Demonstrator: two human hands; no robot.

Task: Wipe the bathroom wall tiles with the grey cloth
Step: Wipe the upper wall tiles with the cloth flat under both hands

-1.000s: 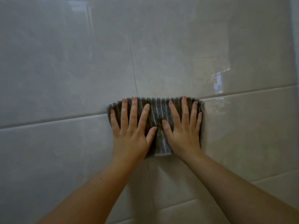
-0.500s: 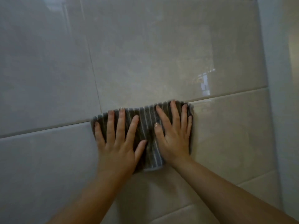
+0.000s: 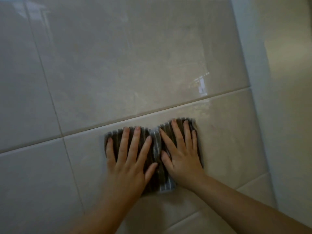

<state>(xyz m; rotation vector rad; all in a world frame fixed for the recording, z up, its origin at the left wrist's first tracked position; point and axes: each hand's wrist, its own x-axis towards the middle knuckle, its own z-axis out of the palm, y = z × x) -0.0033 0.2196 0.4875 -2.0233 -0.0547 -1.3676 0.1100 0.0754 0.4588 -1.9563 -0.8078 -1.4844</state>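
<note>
- The grey cloth (image 3: 156,156) lies flat on the wall tiles (image 3: 118,65), just below a grout line (image 3: 168,108).
- Your left hand (image 3: 128,159) and right hand (image 3: 182,156) press it, fingers spread.
- Keep both palms flat with even pressure, and smooth the bunch between them.

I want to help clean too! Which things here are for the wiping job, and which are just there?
For the job:
cloth
left hand, flat on the cloth
right hand, flat on the cloth
tiles

Just there:
side wall on the right
reflection shining on a tile
</note>
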